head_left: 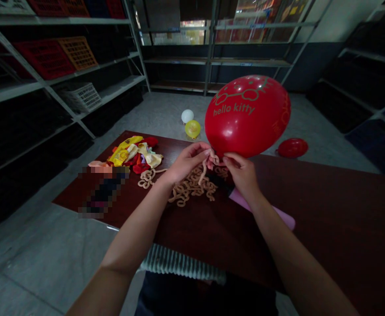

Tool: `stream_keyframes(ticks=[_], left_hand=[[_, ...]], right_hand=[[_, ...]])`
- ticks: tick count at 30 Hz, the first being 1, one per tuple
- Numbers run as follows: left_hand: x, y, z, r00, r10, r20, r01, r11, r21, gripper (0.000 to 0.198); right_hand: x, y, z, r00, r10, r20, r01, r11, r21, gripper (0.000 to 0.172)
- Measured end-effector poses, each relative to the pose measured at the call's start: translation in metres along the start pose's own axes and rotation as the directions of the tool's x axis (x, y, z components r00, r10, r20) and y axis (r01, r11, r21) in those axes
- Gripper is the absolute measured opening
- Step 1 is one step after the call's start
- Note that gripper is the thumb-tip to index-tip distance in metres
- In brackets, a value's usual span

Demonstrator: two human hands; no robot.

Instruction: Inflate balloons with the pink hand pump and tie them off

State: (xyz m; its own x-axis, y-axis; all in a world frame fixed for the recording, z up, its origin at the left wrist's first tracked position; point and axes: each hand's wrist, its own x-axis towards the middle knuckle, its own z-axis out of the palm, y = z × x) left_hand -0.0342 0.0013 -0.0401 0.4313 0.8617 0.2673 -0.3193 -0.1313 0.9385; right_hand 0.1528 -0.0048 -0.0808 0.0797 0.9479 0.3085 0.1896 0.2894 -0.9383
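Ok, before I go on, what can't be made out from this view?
All in the head view:
Neck of the large glossy red printed balloon: mostly hidden by the left hand and right hand.
Tan curly cords: some lie behind the left wrist.
Smooth pink cylinder: middle covered by the right forearm.
Dark item: pixelated, unidentifiable.
Dark reddish-brown table: right end cut off by the picture's edge.

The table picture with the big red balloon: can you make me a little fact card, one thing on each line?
Left hand: holds a curly tan cord
Right hand: at the neck of the big red balloon
Balloon words: hello kitty
On table: limp balloons, tan cord pile, pink object
On floor: white balloon, yellow balloon, smaller red balloon
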Motion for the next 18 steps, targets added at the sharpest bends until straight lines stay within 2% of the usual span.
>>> stream_keyframes(ticks=[4,8,10,12,15,16,18], left_hand=[[0.005,-0.008,-0.003,0.991,-0.040,-0.131,0.050,0.996,0.079,0.006],[0.005,-0.004,0.000,0.983,0.051,-0.174,-0.023,0.987,0.159,0.014],[0.001,0.002,0.003,0.987,0.122,-0.103,-0.094,0.965,0.246,0.014],[-0.004,0.010,0.007,0.991,0.120,0.062,-0.135,0.928,0.346,0.008],[-0.012,0.021,0.011,0.952,-0.003,0.306,-0.118,0.918,0.378,0.019],[-0.014,0.023,0.012,0.937,-0.042,0.347,-0.091,0.929,0.359,0.026],[-0.015,0.021,0.013,0.932,-0.079,0.355,-0.038,0.950,0.311,0.036]], right_hand=[[-0.001,-0.001,0.001,1.000,-0.003,0.001,0.003,1.000,-0.009,0.020],[-0.002,0.000,0.001,0.999,0.031,0.023,-0.031,1.000,-0.002,0.022],[-0.001,0.001,0.002,0.999,0.028,0.033,-0.028,1.000,0.006,0.020],[-0.001,0.003,0.002,1.000,0.010,0.029,-0.010,1.000,0.005,0.018],[-0.001,0.003,0.001,1.000,-0.007,0.013,0.007,1.000,0.011,0.017],[-0.001,0.003,0.001,1.000,-0.002,0.020,0.001,1.000,0.022,0.017],[-0.001,0.001,0.000,0.999,0.013,0.039,-0.015,0.999,0.030,0.019]])
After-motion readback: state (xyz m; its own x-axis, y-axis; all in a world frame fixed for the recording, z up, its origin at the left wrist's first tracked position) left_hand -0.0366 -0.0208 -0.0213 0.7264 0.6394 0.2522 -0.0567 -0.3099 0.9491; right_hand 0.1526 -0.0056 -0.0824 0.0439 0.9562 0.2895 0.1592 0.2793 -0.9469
